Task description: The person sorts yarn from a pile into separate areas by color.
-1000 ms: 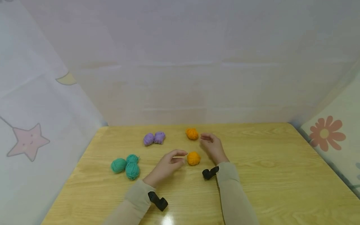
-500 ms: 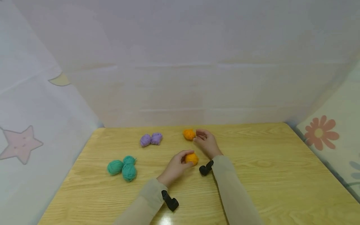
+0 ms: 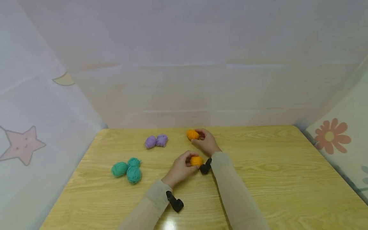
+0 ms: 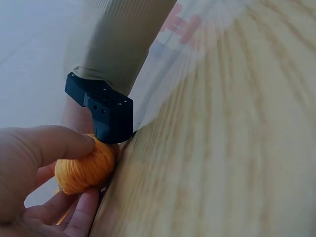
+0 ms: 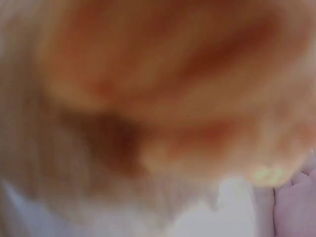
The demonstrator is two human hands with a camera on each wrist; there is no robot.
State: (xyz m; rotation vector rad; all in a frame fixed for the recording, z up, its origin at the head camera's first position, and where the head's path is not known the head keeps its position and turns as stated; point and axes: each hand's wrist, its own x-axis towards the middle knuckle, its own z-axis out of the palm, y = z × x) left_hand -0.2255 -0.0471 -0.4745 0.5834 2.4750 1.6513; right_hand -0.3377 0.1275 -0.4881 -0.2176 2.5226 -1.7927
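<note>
In the head view my left hand (image 3: 179, 168) holds the nearer orange yarn ball (image 3: 196, 161), thumb on the near side and fingers behind it. The left wrist view shows the thumb pressed on top of this orange yarn ball (image 4: 85, 170), with fingertips under it, close to the tabletop. Farther back, my right hand (image 3: 206, 141) grips the second orange yarn ball (image 3: 192, 134) from its right side between thumb and fingers. The camera on the right wrist sits right at the nearer ball. A blurred orange-brown shape (image 5: 173, 74) fills most of the right wrist view.
Two small purple yarn balls (image 3: 150, 141) lie side by side at the back left of the wooden table (image 3: 273, 179). Three green yarn balls (image 3: 134, 174) are clustered nearer, on the left. A pale fabric wall (image 3: 178, 95) stands behind the table.
My left hand has moved right and closed round the nearer orange ball. The right hand has reached left and back and now grips the farther one. The view has shifted slightly.
</note>
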